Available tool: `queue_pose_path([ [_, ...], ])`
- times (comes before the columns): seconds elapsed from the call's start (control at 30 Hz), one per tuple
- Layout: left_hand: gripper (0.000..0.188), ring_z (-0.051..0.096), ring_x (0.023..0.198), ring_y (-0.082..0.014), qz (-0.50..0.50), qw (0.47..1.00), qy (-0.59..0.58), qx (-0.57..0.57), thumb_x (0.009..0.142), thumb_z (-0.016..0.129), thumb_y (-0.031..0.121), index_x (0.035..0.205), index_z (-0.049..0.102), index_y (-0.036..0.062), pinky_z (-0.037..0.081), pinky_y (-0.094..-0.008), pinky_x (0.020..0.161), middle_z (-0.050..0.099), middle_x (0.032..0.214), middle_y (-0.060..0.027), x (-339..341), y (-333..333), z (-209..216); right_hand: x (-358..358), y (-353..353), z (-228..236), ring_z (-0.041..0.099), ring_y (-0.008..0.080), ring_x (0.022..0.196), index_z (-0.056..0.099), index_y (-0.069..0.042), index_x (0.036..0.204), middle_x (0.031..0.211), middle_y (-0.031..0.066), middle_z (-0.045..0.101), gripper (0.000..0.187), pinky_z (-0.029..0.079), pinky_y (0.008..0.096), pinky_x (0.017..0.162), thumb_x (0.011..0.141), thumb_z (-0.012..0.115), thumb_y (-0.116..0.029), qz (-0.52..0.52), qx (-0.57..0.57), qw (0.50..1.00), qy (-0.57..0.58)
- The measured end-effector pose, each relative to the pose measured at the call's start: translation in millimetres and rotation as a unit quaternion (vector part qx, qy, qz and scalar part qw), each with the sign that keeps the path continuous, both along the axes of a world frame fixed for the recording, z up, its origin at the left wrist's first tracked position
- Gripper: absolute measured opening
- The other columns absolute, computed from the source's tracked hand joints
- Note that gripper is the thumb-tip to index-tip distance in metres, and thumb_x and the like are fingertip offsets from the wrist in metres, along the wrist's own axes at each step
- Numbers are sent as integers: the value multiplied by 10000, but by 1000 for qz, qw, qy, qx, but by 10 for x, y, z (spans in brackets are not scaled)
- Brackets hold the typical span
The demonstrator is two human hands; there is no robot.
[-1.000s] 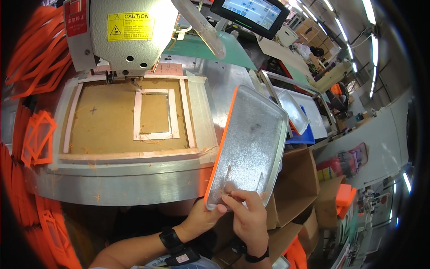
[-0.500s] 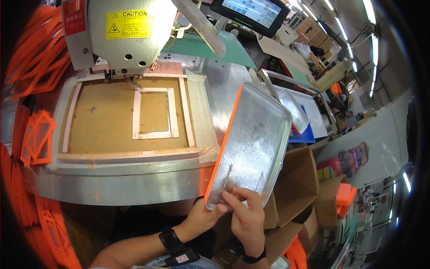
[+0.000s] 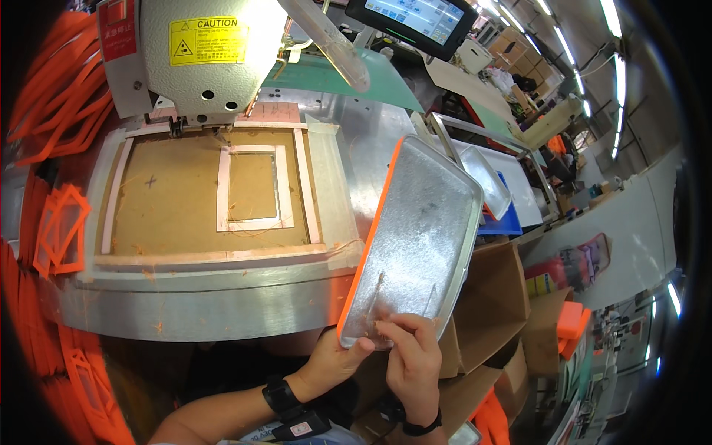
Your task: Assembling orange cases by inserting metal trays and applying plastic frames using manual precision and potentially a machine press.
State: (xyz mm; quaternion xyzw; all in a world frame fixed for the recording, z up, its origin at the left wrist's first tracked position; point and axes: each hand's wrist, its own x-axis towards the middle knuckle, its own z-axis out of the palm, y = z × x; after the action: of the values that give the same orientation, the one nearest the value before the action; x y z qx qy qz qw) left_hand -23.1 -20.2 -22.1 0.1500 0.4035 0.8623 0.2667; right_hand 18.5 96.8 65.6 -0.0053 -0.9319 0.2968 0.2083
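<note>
A silvery rectangular panel with an orange edge point(image 3: 415, 230) stands tilted at the right front of the metal work table. My left hand point(image 3: 330, 365) grips its lower left corner, with the thumb lying along the lower edge. Over the panel's lower end, my right hand point(image 3: 412, 362) is closed, its thumb and index finger pinched near the surface. Whatever the right fingers hold, if anything, is too small to make out. To the left of the panel lies a brown sewing template point(image 3: 178, 193) with white strips, under the sewing machine head point(image 3: 204, 74).
Orange frame pieces point(image 3: 61, 230) are piled at the left. Cardboard boxes point(image 3: 486, 308) stand below the table's right side. A second silvery panel point(image 3: 486, 180) rests near a blue tray point(image 3: 507, 220). A screen point(image 3: 412, 21) hangs at the back.
The fingers of my right hand have drawn closer together and shifted slightly right. My left hand and the panel stay nearly where they were.
</note>
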Motion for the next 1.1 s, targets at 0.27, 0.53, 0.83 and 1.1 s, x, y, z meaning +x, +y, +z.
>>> queue_pose_path([
  [0.27,547,596,1076,-144,-11,1000,11,4,963,590,455,1252,580,-10,487,-298,930,645,1172,-75,-21,-6,38,23,48,-35,651,280,879,677,2,958,1027,150,616,248,542,339,760,755,616,131,12,11,1000,8],
  [0.53,538,574,1056,-121,2,1000,14,-6,965,585,465,1238,586,2,474,-285,917,641,1148,-48,-2,2,10,-46,66,25,646,281,878,656,2,1021,1011,146,605,216,526,348,740,813,659,62,-24,-39,999,8],
  [0.83,650,536,1081,-113,-27,998,8,-47,940,576,543,1289,533,-3,445,-281,938,609,1188,-36,-22,-36,-23,-495,-37,239,580,237,775,603,-2,909,907,112,567,64,475,325,665,849,626,-4,-70,13,995,-65],
  [1.1,527,559,989,-106,-14,999,3,-41,960,602,468,1218,588,9,476,-278,872,636,1072,-24,1,-1,-27,-452,272,211,574,164,793,626,4,886,858,73,583,42,455,286,702,899,593,-19,70,-248,966,17],
])
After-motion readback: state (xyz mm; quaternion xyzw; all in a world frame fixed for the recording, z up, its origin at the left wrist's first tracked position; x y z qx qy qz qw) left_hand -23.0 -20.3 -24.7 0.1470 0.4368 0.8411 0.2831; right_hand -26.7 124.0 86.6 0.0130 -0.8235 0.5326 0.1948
